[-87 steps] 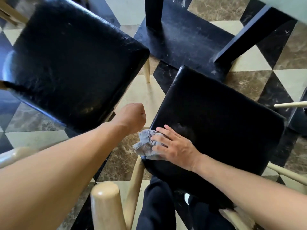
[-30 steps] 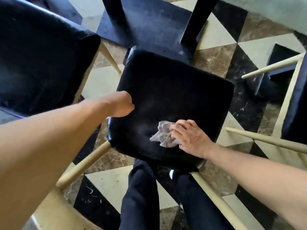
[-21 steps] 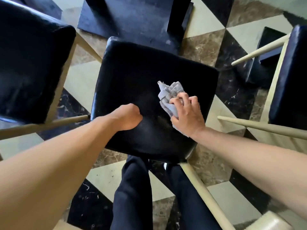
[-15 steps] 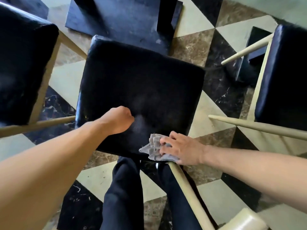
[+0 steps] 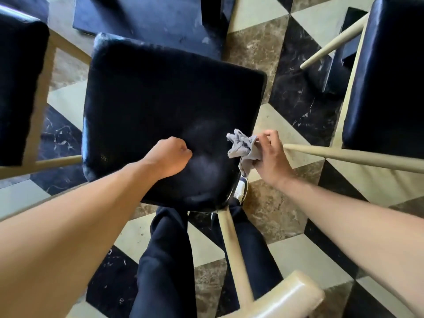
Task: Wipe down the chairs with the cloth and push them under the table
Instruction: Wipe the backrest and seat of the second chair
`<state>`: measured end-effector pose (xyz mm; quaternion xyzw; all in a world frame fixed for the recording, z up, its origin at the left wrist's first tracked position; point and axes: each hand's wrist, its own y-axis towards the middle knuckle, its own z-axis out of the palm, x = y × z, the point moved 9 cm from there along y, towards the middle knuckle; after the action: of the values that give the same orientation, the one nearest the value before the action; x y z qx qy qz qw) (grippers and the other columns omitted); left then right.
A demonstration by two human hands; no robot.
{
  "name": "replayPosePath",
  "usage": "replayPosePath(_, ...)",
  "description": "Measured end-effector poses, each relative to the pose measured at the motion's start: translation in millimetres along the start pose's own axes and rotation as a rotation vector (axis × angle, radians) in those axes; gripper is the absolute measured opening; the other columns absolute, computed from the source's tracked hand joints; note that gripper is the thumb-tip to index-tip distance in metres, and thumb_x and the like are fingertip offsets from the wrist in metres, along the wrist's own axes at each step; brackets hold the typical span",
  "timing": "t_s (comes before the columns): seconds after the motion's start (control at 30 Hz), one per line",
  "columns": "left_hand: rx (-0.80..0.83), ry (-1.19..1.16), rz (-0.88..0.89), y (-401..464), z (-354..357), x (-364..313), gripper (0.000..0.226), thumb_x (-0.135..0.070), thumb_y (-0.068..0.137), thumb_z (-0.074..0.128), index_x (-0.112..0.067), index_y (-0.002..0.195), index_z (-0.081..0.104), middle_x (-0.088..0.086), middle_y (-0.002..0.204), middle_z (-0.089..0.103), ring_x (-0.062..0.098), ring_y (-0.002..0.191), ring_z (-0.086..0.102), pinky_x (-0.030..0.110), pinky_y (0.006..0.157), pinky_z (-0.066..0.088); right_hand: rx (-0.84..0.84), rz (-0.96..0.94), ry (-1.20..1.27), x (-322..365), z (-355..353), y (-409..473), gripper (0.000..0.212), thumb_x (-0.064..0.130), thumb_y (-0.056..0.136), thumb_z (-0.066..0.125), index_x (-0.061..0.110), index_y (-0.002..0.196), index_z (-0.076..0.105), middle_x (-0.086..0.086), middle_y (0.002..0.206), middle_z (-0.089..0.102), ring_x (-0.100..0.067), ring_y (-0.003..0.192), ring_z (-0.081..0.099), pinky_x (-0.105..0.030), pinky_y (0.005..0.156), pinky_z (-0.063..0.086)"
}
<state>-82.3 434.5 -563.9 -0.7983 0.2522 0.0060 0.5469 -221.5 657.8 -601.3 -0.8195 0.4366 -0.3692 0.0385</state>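
A chair with a black padded seat (image 5: 160,104) and pale wooden frame (image 5: 238,267) stands right below me. My right hand (image 5: 270,157) holds a crumpled grey cloth (image 5: 243,148) at the seat's near right edge, partly off the cushion. My left hand (image 5: 169,157) is a closed fist hovering over the near part of the seat, holding nothing that I can see. A faint smeared patch shows on the seat between the hands.
A second black-seated chair (image 5: 18,88) stands to the left and a third (image 5: 390,76) to the right. The dark table base (image 5: 149,19) lies on the floor ahead. My dark-trousered legs (image 5: 165,260) stand behind the chair on a triangle-patterned marble floor.
My right hand has swept the cloth from the seat's near edge out to its right edge and lifted it slightly. The left fist stays over the seat.
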Motion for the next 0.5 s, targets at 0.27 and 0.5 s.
replayPosePath(0.27,-0.013,0.01,-0.021,-10,14,-11,0.025,-0.022,0.092,0.049,-0.006,0.096,0.068,0.013,0.09,0.074,0.037,0.087,0.071,0.052,0.075,0.06,0.051,0.005,0.186,36,54,-86,0.037,0.044,0.074,0.067,0.03,0.107,0.063,-0.001,0.118,0.04,-0.025,0.105,0.047,-0.038,0.098,0.042)
replayPosePath(0.5,-0.034,0.034,-0.033,-17,9,9,0.022,-0.023,0.093,0.049,-0.011,0.091,0.068,0.008,0.087,0.072,0.032,0.081,0.07,0.048,0.078,0.061,0.499,-0.529,-0.088,93,87,-95,0.033,0.036,0.086,0.075,0.038,0.118,0.072,0.004,0.118,0.047,-0.021,0.101,0.045,-0.028,0.08,0.041)
